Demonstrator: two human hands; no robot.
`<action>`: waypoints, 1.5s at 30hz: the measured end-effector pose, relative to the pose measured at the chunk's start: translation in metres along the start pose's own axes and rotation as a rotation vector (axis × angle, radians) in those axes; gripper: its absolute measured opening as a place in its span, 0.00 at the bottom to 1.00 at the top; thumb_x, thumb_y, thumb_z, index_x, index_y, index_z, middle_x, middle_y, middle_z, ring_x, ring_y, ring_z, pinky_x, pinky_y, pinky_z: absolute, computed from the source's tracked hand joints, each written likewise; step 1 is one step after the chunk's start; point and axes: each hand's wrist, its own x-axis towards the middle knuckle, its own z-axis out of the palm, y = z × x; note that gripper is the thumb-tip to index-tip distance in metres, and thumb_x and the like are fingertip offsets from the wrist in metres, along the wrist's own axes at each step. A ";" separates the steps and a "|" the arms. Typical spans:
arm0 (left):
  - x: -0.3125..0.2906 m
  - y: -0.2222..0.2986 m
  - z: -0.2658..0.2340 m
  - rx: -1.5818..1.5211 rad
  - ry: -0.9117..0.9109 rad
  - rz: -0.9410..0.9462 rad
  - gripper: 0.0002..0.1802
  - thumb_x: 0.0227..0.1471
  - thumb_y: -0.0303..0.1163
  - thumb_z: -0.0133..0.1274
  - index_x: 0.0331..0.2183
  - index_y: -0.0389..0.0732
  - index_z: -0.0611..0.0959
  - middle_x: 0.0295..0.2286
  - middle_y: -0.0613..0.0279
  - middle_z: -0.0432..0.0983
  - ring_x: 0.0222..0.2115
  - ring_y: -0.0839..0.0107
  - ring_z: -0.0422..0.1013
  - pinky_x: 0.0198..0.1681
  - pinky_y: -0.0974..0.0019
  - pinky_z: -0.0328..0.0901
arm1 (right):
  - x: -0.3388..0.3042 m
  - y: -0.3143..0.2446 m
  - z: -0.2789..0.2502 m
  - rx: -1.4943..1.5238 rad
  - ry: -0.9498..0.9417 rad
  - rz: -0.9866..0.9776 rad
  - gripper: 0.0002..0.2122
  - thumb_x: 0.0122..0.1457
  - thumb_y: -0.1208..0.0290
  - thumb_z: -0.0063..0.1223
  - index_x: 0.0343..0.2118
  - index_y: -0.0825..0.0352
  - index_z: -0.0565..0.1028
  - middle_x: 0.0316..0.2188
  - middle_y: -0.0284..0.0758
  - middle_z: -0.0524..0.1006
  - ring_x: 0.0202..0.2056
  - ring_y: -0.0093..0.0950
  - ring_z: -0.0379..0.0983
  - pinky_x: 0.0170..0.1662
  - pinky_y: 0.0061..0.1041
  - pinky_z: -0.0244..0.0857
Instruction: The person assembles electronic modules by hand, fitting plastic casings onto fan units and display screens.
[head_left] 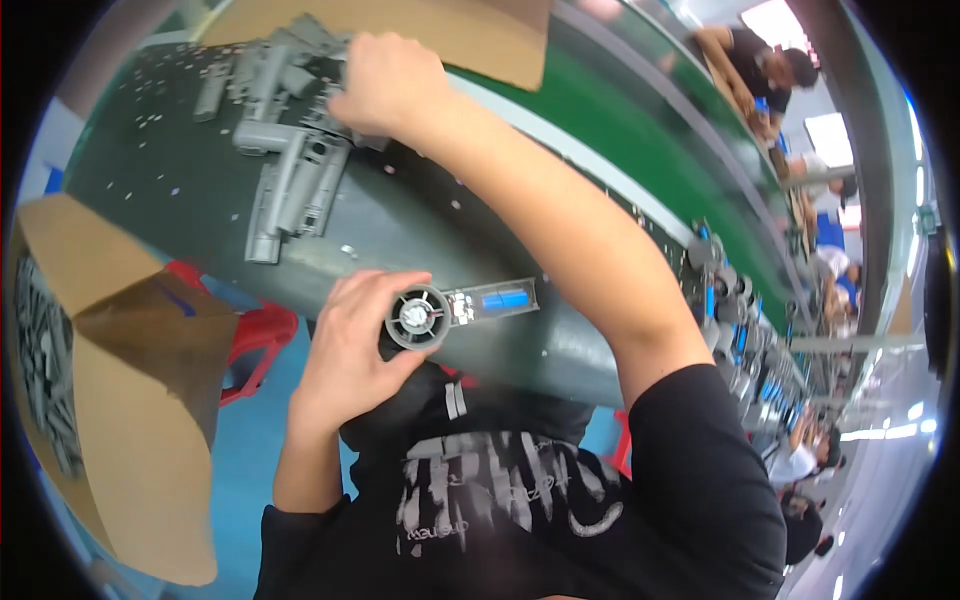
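Note:
My left hand (352,345) is closed around the round head of a grey handheld fan housing (443,318), fingers and thumb on opposite sides of the rim. Spokes and a whitish centre show inside that ring. Its opened handle points right and holds a small board with white connectors and a blue battery cell (505,299). My right arm reaches across to the far left, where my right hand (392,85) is curled over a pile of grey plastic handle shells (290,180). Its fingertips are hidden, so what they grip cannot be made out.
An open cardboard box (150,400) of grey parts stands at left beside a red stool (262,340). Cardboard (480,40) lies at the far edge, near a green conveyor belt (570,130). Several fan units (735,310) crowd the right, with people working beyond. Small scraps dot the dark table (150,160).

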 end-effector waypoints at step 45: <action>0.066 0.016 0.046 0.307 -0.348 0.185 0.37 0.34 0.40 0.85 0.47 0.35 0.89 0.35 0.55 0.85 0.36 0.55 0.82 0.37 0.58 0.74 | -0.306 0.135 0.017 0.664 0.307 -0.408 0.20 0.45 0.70 0.80 0.41 0.73 0.88 0.36 0.37 0.80 0.33 0.37 0.75 0.34 0.35 0.73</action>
